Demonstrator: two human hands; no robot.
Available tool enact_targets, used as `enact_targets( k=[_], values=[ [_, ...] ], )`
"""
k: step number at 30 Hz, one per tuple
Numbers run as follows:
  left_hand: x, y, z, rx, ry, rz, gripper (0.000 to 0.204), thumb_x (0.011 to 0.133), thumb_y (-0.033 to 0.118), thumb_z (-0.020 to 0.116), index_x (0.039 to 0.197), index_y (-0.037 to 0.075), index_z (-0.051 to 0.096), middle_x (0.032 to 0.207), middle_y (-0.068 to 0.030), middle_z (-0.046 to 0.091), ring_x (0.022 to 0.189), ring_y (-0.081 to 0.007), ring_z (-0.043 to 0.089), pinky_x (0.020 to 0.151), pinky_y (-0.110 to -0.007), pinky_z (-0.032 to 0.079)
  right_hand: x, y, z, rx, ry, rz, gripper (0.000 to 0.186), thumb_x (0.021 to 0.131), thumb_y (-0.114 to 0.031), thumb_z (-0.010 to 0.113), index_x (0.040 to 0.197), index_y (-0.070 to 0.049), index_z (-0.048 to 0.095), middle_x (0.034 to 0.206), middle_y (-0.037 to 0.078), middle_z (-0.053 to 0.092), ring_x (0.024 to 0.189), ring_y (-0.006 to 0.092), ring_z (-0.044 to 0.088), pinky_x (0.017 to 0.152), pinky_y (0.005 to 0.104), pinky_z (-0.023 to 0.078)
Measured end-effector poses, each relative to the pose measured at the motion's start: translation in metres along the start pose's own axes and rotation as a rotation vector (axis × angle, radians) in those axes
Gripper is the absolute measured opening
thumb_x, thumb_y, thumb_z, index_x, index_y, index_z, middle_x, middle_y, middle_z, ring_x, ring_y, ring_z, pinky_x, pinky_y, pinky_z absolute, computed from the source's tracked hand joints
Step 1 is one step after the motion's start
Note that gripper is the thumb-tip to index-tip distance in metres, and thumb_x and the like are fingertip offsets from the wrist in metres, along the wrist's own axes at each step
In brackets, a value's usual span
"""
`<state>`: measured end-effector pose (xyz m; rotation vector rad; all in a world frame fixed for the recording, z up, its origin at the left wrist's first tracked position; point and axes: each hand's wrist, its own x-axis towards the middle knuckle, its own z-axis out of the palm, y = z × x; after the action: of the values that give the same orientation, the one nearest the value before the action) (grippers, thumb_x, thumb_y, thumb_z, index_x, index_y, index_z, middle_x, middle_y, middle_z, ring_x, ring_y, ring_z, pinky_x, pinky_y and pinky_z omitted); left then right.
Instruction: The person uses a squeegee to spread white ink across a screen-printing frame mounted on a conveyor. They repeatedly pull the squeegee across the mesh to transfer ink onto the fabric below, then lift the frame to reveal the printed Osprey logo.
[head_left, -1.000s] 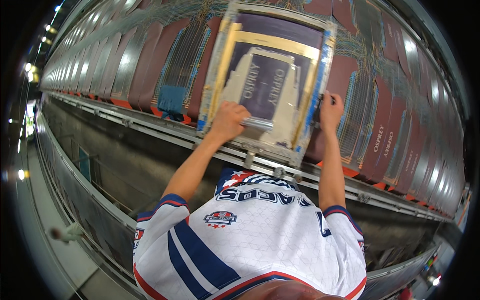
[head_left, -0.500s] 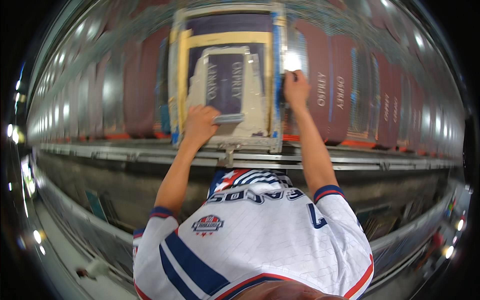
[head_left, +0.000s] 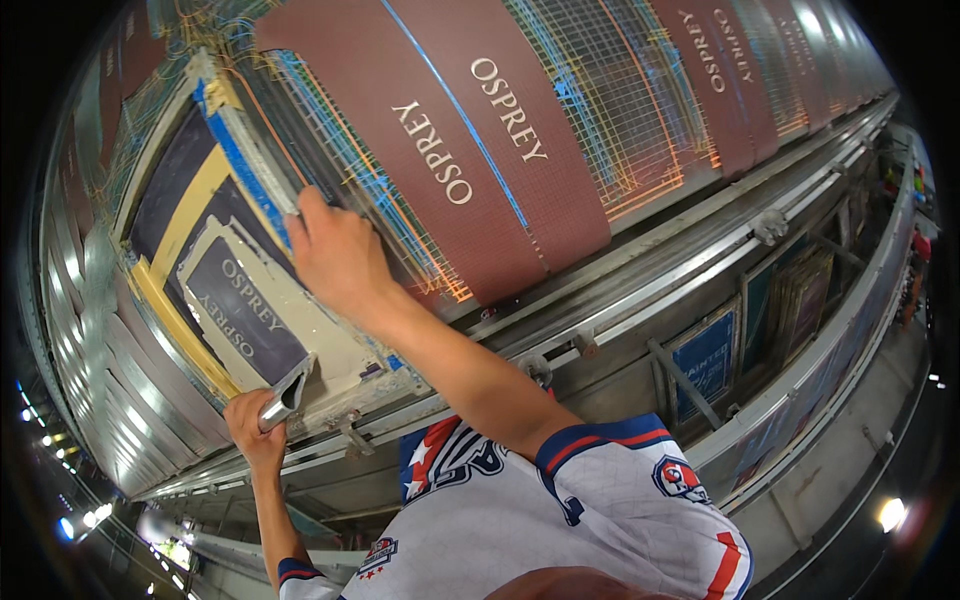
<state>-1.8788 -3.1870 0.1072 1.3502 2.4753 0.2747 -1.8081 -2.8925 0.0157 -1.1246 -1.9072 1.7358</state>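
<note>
A screen printing frame (head_left: 240, 150) with blue and yellow tape round its edges lies tilted in view at the left of the long table. In its middle, a dark purple mesh panel with pale lettering (head_left: 240, 300) is bordered by cream paste. My left hand (head_left: 255, 428) is closed round the end of a metal squeegee (head_left: 287, 393), which rests at the near end of that panel. My right hand (head_left: 340, 255) grips the frame's right side, its fingers partly hidden behind the hand. Beside the frame lies a maroon printed piece (head_left: 455, 150) with pale lettering.
More maroon pieces (head_left: 715, 80) run along the table over a surface covered in coloured grid lines (head_left: 610, 110). A metal rail (head_left: 690, 255) follows the table's near edge. Beneath it, a blue framed screen (head_left: 703, 360) and others stand on a lower rack.
The view has swung right, so the frame now appears tilted and further left. My left hand still holds the squeegee. My right hand is now on the frame's side.
</note>
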Motion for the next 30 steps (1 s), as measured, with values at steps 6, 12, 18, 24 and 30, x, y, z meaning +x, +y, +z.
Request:
enact_targets(
  k=[6,12,18,24,30],
  values=[
    [0.004,0.006,-0.004,0.04,-0.035,-0.06,0.033,0.062,-0.001,0.072,0.094,0.006,0.068,0.098,-0.0114,0.068,0.098,-0.0338,0.061,0.092,-0.043,0.045,0.001,-0.002,-0.005,0.076,-0.024,0.011,0.019,0.099,-0.019,0.058,0.098,-0.003,0.048,0.069,0.027,0.064,0.069,0.0498,0.065,0.06,0.0586,0.05],
    [-0.002,0.008,-0.003,0.046,0.015,-0.014,0.041,0.061,0.004,0.076,0.101,0.01,0.069,0.104,-0.0086,0.065,0.103,-0.0318,0.059,0.092,-0.043,0.043,-0.001,-0.005,-0.009,0.024,-0.032,0.046,0.017,0.099,-0.023,0.06,0.103,-0.008,0.057,0.066,0.025,0.063,0.067,0.0482,0.066,0.058,0.0537,0.051],
    [-0.02,0.005,0.001,-0.067,0.052,-0.011,0.051,0.059,0.007,0.081,0.108,0.012,0.07,0.109,-0.0077,0.065,0.105,-0.0319,0.06,0.092,-0.044,0.044,0.0,0.004,-0.001,-0.194,0.135,-0.133,0.022,0.097,-0.026,0.06,0.098,-0.005,0.066,0.086,0.021,0.071,0.084,0.0436,0.069,0.074,0.0479,0.054],
    [-0.001,-0.022,-0.011,0.016,0.035,0.253,0.045,0.064,0.004,0.077,0.107,0.014,0.07,0.109,0.0007,0.068,0.107,-0.0219,0.061,0.095,-0.042,0.04,0.006,0.004,0.002,-0.443,0.16,-0.088,0.032,0.098,-0.035,0.055,0.108,-0.007,0.064,0.084,0.028,0.07,0.083,0.0497,0.067,0.076,0.055,0.052],
    [0.085,0.002,0.009,0.036,-0.028,0.727,0.03,0.076,0.005,0.069,0.101,0.021,0.071,0.11,0.0069,0.067,0.116,-0.0179,0.057,0.102,-0.045,0.032,-0.001,0.005,0.0,-0.598,0.185,-0.103,0.036,0.099,-0.04,0.053,0.116,-0.009,0.062,0.093,0.028,0.071,0.09,0.049,0.067,0.079,0.0555,0.051]
  ],
)
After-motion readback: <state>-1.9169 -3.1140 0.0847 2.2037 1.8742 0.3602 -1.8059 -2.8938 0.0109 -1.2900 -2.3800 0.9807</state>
